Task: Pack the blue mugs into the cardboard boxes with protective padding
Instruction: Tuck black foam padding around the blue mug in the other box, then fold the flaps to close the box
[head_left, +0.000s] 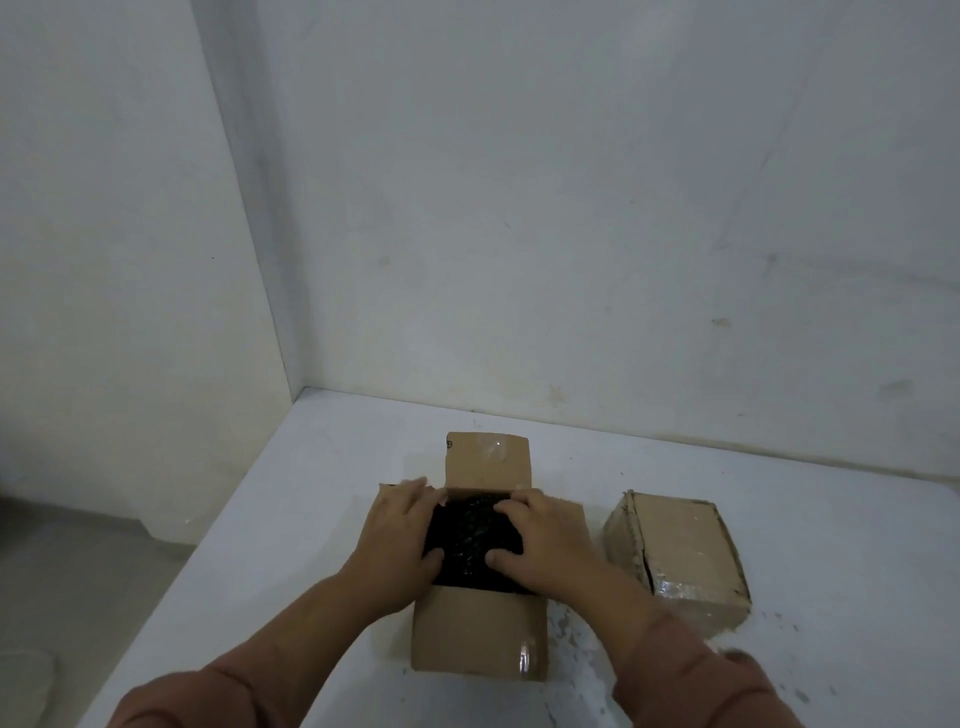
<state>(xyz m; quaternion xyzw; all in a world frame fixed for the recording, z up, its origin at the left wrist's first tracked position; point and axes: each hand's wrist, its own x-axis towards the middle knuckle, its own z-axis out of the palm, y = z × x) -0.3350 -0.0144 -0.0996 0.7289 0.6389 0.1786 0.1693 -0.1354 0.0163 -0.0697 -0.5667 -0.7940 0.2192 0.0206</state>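
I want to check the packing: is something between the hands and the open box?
Nothing visible is. Both the left hand and right hand already rest on the black padding filling the open box. No mug is visible.

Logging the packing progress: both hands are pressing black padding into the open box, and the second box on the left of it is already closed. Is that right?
Not quite. The closed box sits to the right of the open box, not the left, as the head view shows. The rest holds: the left hand and right hand are both on the black padding in the open box.
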